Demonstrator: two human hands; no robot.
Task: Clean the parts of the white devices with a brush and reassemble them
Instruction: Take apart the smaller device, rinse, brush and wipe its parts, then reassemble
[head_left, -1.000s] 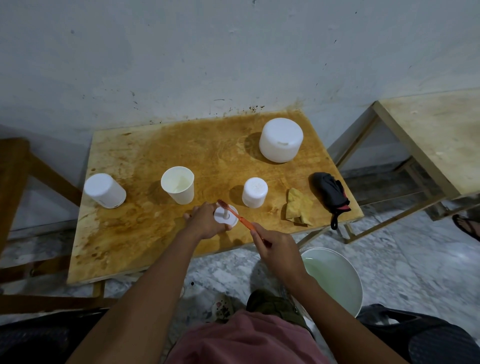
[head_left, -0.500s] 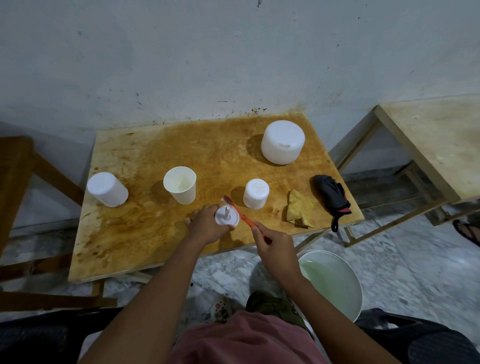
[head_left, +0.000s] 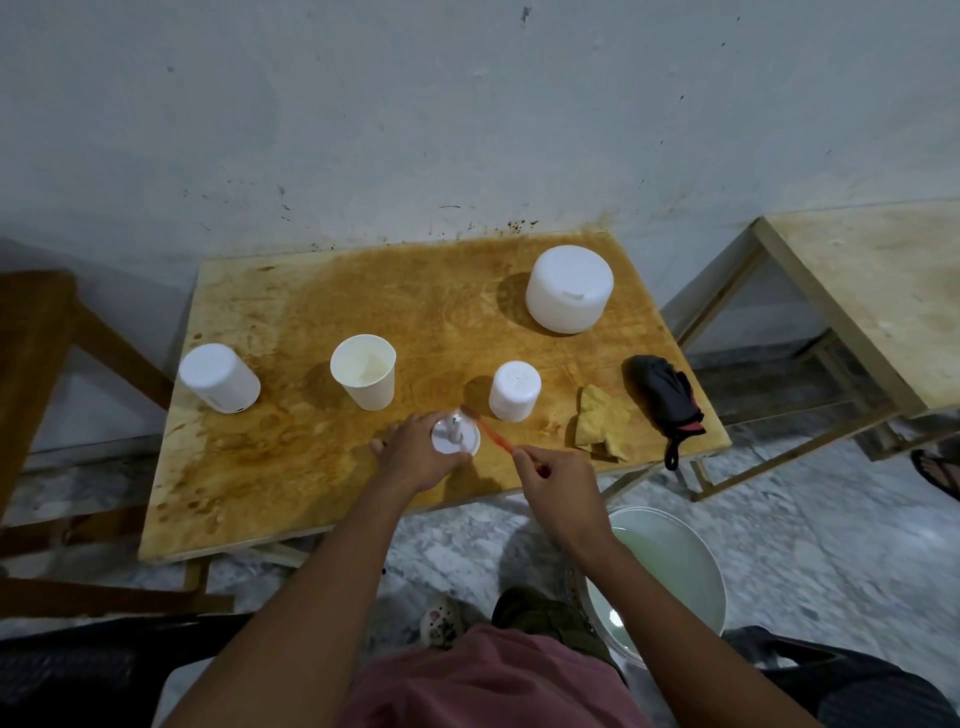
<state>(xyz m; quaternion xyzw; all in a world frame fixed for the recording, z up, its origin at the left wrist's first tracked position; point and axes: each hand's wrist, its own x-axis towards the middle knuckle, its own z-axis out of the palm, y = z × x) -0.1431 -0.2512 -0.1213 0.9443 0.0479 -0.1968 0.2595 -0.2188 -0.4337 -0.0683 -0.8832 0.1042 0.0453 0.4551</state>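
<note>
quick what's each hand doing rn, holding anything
Left hand: closed, holding the white round part.
Right hand: closed, gripping the orange brush, whose head is at that part.

Stained wooden table (head_left: 291, 483) before me. On it, left to right: white cylinder (head_left: 219, 378); open white cup (head_left: 363, 371); small white cylinder (head_left: 514, 391); crumpled yellow cloth (head_left: 600, 423); black pouch (head_left: 665, 397) near right edge. Large white round container (head_left: 569, 288) toward far right.

Matt white plastic cylinders (head_left: 569, 288) on a stained, worn wooden table (head_left: 260, 467), beside crumpled yellow cloth (head_left: 600, 421)
</note>
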